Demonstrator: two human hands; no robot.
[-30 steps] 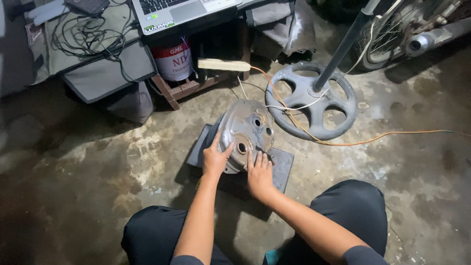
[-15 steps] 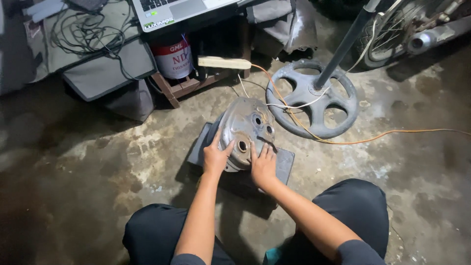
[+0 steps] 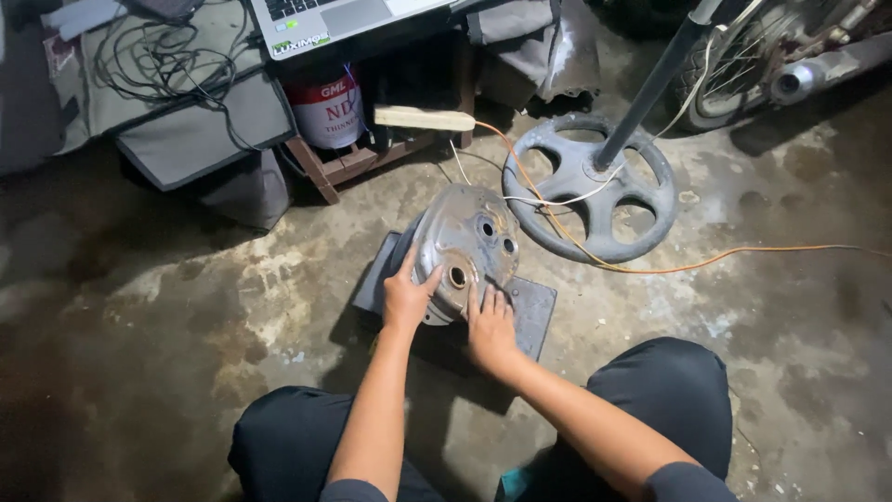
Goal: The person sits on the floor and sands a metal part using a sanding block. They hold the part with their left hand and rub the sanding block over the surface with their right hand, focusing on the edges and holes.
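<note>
A dull grey metal cover (image 3: 469, 249) is lying in the middle of the floor, resting on a dark flat slab (image 3: 530, 311) that is sitting on the stained concrete floor (image 3: 167, 307). The cover is rounded and domed, its surface scuffed and blotched, with three round holes showing across its face and a raised rim running around the edge. The left hand (image 3: 406, 297) is lying open on the cover's near left edge, fingers spread and pressing flat. The right hand (image 3: 490, 327) is also lying open, fingertips touching the cover's lower rim while the palm is resting over the slab; neither hand is closing around anything.

Just beyond the cover, a round spoked stand base (image 3: 592, 191) with a dark pole is standing close to its far right edge, and an orange cable (image 3: 706, 268) is running across the base and off to the right. A red and white can (image 3: 327, 107) is sitting well behind, under a laptop (image 3: 325, 20). To the left the floor is lying bare and wide; whether the cover is tilting slightly on the slab is hard to tell.
</note>
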